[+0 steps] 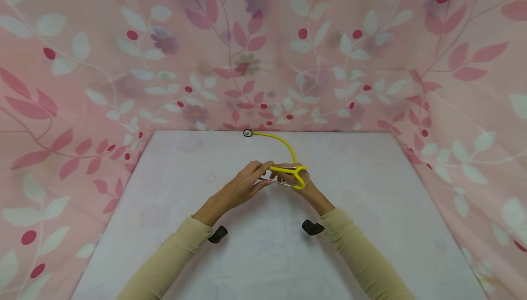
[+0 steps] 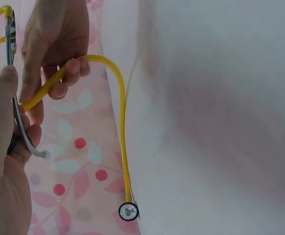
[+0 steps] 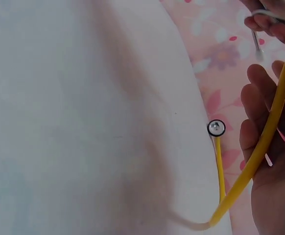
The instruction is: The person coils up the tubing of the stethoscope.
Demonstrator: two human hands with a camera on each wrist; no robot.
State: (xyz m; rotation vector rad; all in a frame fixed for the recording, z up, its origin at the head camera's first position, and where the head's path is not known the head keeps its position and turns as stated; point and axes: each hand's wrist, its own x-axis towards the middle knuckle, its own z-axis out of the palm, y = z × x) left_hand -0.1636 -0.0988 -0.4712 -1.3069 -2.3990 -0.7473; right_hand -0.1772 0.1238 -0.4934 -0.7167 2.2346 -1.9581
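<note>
A yellow stethoscope (image 1: 287,144) is held above the white table between both hands. My left hand (image 1: 240,185) grips its metal ear tubes (image 2: 21,128), with fingers and thumb curled round them. My right hand (image 1: 309,192) holds the yellow tubing; in the right wrist view the tubing (image 3: 266,138) runs across the palm, with the fingers bent behind it. The Y-shaped fork of the tubing hangs over the right hand in the head view. From there the tubing curves away to the round black-rimmed chest piece (image 1: 248,133), at the table's far edge.
The white table (image 1: 185,263) meets a pink leaf-patterned cloth (image 1: 267,62) at the back and both sides. Black devices (image 1: 218,234) (image 1: 313,227) show beside the sleeved wrists.
</note>
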